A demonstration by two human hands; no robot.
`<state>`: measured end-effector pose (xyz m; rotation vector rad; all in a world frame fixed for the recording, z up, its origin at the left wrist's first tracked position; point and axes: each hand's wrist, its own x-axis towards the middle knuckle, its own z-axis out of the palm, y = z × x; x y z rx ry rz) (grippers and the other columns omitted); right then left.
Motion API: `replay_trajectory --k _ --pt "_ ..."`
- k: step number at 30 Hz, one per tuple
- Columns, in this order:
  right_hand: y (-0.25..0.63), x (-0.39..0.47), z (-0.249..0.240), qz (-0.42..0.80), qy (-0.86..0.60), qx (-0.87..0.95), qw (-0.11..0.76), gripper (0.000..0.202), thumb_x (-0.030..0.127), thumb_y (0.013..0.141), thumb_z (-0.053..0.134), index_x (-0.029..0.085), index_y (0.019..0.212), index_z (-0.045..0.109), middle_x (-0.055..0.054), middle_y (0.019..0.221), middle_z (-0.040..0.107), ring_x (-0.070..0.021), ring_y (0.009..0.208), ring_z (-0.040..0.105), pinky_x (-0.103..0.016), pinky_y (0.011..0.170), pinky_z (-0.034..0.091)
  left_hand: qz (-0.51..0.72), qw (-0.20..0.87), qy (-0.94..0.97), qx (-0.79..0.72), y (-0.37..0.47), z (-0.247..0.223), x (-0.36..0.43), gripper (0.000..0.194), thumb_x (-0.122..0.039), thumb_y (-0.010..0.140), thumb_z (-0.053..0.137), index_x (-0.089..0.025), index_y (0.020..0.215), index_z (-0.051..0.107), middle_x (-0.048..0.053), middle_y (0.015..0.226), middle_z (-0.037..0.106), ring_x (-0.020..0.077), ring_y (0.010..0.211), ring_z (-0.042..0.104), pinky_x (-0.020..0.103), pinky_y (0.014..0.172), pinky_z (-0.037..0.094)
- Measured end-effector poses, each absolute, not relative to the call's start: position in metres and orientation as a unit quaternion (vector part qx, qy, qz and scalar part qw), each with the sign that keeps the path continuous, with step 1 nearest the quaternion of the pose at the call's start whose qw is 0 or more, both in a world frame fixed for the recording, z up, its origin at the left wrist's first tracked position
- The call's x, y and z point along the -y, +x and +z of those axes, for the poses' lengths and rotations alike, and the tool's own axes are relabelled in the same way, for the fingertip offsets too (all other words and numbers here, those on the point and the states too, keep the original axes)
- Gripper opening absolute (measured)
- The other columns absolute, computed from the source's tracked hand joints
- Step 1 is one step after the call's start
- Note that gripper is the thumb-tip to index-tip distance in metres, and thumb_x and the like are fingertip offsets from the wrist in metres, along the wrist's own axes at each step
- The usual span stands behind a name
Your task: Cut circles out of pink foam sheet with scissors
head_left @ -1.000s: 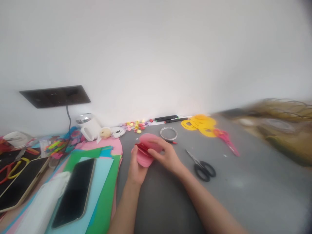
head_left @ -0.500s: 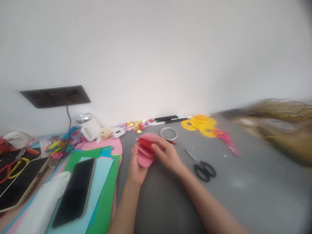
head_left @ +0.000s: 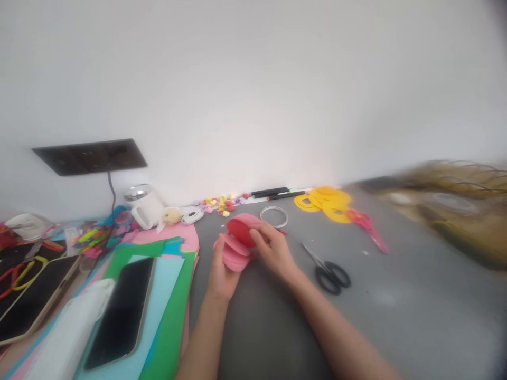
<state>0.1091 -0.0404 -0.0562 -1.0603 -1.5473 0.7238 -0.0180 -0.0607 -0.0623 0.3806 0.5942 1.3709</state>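
Note:
Pink paper circles (head_left: 234, 254), folded or layered, rest in my left hand (head_left: 222, 277), its thumb pressed along their left edge. My right hand (head_left: 273, 250) pinches the upper paper flap (head_left: 240, 231), which is pink outside and deeper red on the face turned to me. A gap shows between this flap and the lower layers. The fingertips of my right hand are partly hidden behind the paper. Just beyond the hands lies a silvery ring (head_left: 274, 216). To the right are scissors (head_left: 330, 275) with black handles, blades pointing up and left.
Yellow paper rings (head_left: 325, 201) and pink scissors (head_left: 368, 232) lie at the back right. Black pens (head_left: 277, 193) and small colourful beads (head_left: 222, 203) line the wall. At left, a phone (head_left: 122, 311) lies on coloured paper sheets (head_left: 170, 311), near a white device (head_left: 146, 207).
The upper flap has opened wider from the lower layers, showing more of its red face. My right hand has shifted slightly with it; my left hand stays in place.

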Motion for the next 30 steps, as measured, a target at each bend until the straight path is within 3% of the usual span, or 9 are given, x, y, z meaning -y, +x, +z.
replay_trajectory --k 5,10,13,19,24,30 --pt "0.109 0.042 -0.052 0.279 -0.448 0.657 0.539 0.022 0.028 0.089 0.045 0.020 0.083 0.065 -0.005 0.082 0.062 -0.0181 0.076 0.057 -0.029 0.071 0.045 0.616 0.718 0.182 -0.269 -0.018 -0.064 0.060 0.038 -0.040 0.085 0.052 -0.017 0.114 0.058 0.011 0.117 0.063 0.0253 0.107 0.059 0.042 0.092 0.046" --pt "0.107 0.042 -0.054 0.248 -0.473 0.655 0.535 0.016 0.032 0.083 0.056 0.020 0.086 0.066 -0.005 0.088 0.062 -0.0194 0.082 0.058 -0.031 0.074 0.045 0.637 0.694 0.162 -0.294 -0.017 -0.064 0.060 0.027 -0.036 0.084 0.056 -0.016 0.101 0.063 0.008 0.108 0.067 0.0213 0.103 0.060 0.038 0.094 0.045" --pt "0.108 0.040 -0.058 0.240 -0.485 0.654 0.529 0.016 0.031 0.083 0.054 0.021 0.089 0.065 -0.006 0.091 0.063 -0.0198 0.084 0.059 -0.031 0.075 0.045 0.632 0.699 0.171 -0.286 -0.016 -0.063 0.061 0.026 -0.037 0.084 0.055 -0.016 0.098 0.063 0.008 0.108 0.067 0.0220 0.103 0.060 0.040 0.094 0.045" --pt "0.113 0.036 -0.064 0.218 -0.530 0.620 0.535 0.027 0.016 0.076 0.046 0.019 0.097 0.063 -0.008 0.101 0.066 -0.0229 0.093 0.061 -0.036 0.084 0.045 0.624 0.704 0.195 -0.279 -0.017 -0.063 0.061 0.029 -0.040 0.084 0.055 -0.019 0.101 0.061 0.007 0.105 0.066 0.0249 0.097 0.061 0.048 0.088 0.049" --pt "0.115 0.035 -0.065 0.217 -0.580 0.583 0.526 0.036 0.014 0.068 0.046 0.017 0.100 0.063 -0.010 0.105 0.067 -0.0261 0.099 0.060 -0.042 0.087 0.045 0.623 0.693 0.194 -0.307 -0.019 -0.063 0.062 0.031 -0.040 0.082 0.058 -0.021 0.105 0.060 0.006 0.104 0.064 0.0241 0.093 0.062 0.049 0.083 0.052" --pt "0.118 0.032 -0.071 0.188 -0.617 0.587 0.488 0.040 0.010 0.068 0.044 0.013 0.104 0.062 -0.014 0.107 0.063 -0.0279 0.102 0.058 -0.045 0.090 0.044 0.618 0.690 0.195 -0.322 -0.019 -0.062 0.063 0.029 -0.037 0.082 0.057 -0.021 0.106 0.059 0.005 0.099 0.066 0.0218 0.087 0.063 0.047 0.080 0.054"
